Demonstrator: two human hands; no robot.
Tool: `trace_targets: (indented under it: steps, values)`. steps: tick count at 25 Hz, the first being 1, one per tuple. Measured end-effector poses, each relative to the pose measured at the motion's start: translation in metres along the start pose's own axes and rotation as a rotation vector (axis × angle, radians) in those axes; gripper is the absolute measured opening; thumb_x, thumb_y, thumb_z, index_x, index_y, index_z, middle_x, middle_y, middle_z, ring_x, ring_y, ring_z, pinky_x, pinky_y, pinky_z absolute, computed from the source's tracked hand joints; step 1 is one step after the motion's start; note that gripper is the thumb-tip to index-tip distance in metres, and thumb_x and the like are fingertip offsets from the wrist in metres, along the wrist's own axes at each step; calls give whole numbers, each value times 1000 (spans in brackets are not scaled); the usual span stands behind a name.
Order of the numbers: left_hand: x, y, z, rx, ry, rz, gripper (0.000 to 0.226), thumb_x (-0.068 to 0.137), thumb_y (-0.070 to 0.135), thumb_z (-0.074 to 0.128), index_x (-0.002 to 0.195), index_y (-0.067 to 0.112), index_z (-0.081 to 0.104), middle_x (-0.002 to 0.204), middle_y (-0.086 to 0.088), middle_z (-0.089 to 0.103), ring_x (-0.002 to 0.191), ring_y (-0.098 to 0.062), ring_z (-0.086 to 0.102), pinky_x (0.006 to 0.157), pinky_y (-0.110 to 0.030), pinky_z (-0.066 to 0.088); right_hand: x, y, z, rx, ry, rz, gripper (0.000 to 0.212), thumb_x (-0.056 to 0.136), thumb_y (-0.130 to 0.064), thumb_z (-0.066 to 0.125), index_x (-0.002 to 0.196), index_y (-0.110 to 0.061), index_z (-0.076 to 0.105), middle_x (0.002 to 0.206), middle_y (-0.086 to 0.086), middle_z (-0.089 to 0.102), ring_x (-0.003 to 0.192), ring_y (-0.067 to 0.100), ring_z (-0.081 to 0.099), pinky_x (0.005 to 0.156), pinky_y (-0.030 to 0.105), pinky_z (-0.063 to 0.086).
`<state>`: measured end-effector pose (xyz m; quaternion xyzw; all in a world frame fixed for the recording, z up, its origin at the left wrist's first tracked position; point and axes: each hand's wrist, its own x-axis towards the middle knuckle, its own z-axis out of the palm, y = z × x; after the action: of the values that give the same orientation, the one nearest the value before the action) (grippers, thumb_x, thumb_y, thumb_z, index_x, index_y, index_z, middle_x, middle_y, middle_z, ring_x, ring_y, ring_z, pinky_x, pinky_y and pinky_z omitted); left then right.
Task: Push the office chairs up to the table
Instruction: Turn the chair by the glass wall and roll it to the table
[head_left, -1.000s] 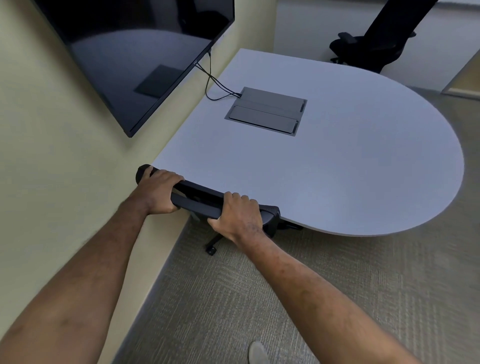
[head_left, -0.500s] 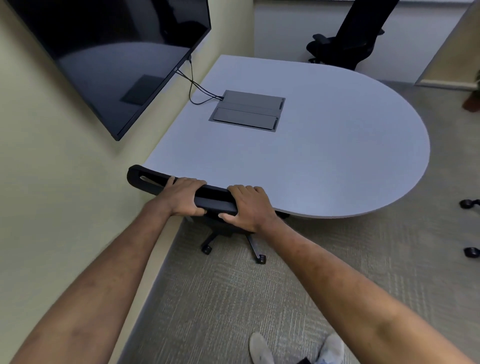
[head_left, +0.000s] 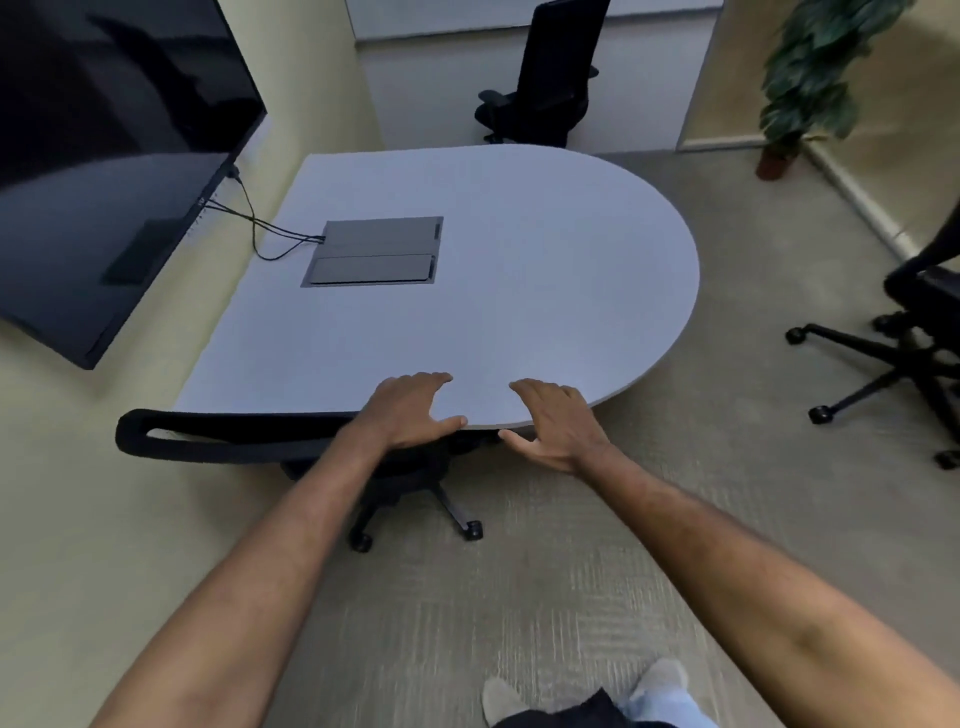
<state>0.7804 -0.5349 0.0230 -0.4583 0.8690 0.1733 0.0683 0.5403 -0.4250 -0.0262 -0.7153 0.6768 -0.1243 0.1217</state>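
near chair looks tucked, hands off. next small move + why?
Probably turn right and step toward the office chair on the right. The near chair already sits with its backrest against the table edge, and both the left hand and right hand are open, holding nothing. The right chair stands clear of the table on the carpet; the far chair also stands back.

A single wide-angle head view looks forward and steeply down from standing height. Both forearms enter from the bottom corners, the left hand (head_left: 410, 410) and right hand (head_left: 556, 426) near the centre. The table (head_left: 519, 291) fills the middle, close below the camera. A wall screen (head_left: 104, 156) occupies the upper left; a potted plant (head_left: 810, 78) sits upper right. Straight edges bow toward the frame's borders. No second view shares the scene.
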Motion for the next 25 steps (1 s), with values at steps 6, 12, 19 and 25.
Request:
trace_targets:
  steps: [6,12,19,25]
  values:
    - [78,128,37,94,-143,135,83,94,69,57,161,25,33,166,-2,37,150,-27,37,122,-46,27,-69,133,-38,-46,12,219,72,95,-61,55,152,-20,41,153,1,51,139,21,48,113,41,35]
    - [157,282,64,198,-181,262,80,95,67,56,159,23,37,161,-5,45,145,-28,43,119,-48,29,-148,268,-79,-118,17,416,70,99,-60,50,154,-20,39,157,-2,46,142,17,45,113,37,33]
    - [227,448,97,315,-201,414,81,97,68,53,157,17,37,160,-9,43,146,-30,42,119,-51,30,-236,400,-127,-112,59,679,69,99,-60,50,153,-19,40,157,2,47,142,20,45,113,38,34]
    - [294,551,119,394,-185,544,81,96,70,50,158,19,36,160,-11,45,143,-31,46,119,-50,31,-264,475,-132,-56,82,870,66,101,-58,47,153,-19,39,159,3,44,142,23,45,116,39,32]
